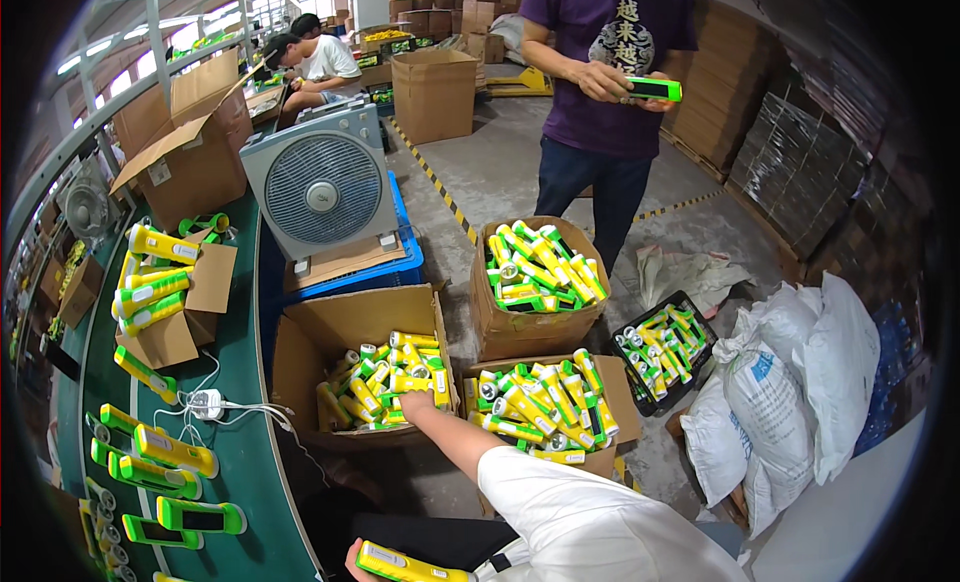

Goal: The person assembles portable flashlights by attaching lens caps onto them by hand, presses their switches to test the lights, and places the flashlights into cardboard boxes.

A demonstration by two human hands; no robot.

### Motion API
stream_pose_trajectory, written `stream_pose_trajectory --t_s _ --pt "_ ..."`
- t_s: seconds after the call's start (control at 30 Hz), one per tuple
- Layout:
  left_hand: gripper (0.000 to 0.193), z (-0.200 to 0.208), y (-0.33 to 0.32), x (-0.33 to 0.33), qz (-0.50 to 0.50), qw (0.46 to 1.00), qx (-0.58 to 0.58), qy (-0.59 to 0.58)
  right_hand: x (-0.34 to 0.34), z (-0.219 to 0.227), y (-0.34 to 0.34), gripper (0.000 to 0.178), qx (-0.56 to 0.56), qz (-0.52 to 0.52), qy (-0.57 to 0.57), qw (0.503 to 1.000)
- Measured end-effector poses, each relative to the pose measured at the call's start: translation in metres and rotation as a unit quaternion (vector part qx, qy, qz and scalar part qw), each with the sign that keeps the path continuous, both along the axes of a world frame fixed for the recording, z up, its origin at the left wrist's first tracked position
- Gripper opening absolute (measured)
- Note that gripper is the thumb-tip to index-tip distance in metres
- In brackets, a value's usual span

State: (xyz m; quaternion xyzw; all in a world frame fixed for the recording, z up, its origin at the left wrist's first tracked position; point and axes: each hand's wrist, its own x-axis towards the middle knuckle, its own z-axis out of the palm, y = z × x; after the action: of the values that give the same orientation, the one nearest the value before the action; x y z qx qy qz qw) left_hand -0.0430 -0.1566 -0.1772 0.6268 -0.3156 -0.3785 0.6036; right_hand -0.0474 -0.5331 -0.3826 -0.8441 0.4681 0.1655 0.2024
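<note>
My left hand (356,560) is closed around a yellow and green flashlight (405,564) at the lower edge. My right arm, in a white sleeve, reaches across into an open cardboard box (300,357) of yellow and green flashlights. There my right hand (417,404) touches a flashlight (410,384) lying crosswise on the pile; its fingers are mostly hidden, so their grip does not show. Beside that box stands a second cardboard box (622,397), heaped with similar flashlights. Behind them is a taller full box (500,327).
A green worktable (245,482) at left holds flashlights and a white power strip (207,404). A box fan (320,197) stands beyond. A black crate (655,402) and white sacks (770,402) are at right. A person (610,72) in purple holds a flashlight; others sit farther back.
</note>
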Motion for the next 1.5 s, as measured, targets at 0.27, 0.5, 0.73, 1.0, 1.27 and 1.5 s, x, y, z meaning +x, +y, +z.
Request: stream_pose_trajectory --t_s 0.27,0.5,0.73,1.0,1.27,1.5 --pt "0.09 0.012 0.005 -0.003 -0.014 1.0 -0.01 0.004 -0.048 -0.002 0.055 0.035 -0.299 -0.031 -0.244 0.922" --pt "0.091 0.021 0.003 -0.005 -0.066 0.996 -0.009 -0.064 -0.062 0.002 0.076 0.038 -0.288 -0.045 -0.231 0.928" --pt "0.086 0.035 0.002 -0.016 -0.067 0.99 -0.018 -0.124 -0.064 0.017 0.08 0.036 -0.188 -0.044 -0.202 0.96" --pt "0.09 0.037 0.004 -0.022 -0.101 0.991 -0.03 -0.088 -0.154 -0.021 0.146 0.055 -0.262 0.153 -0.27 0.914" --pt "0.1 0.044 0.003 -0.035 -0.153 0.988 -0.009 -0.028 -0.249 -0.119 0.204 0.033 0.096 0.013 -0.111 0.989" --pt "0.097 0.05 0.001 -0.041 -0.165 0.983 -0.009 -0.082 -0.244 -0.115 0.191 0.029 0.192 -0.018 -0.002 0.981"
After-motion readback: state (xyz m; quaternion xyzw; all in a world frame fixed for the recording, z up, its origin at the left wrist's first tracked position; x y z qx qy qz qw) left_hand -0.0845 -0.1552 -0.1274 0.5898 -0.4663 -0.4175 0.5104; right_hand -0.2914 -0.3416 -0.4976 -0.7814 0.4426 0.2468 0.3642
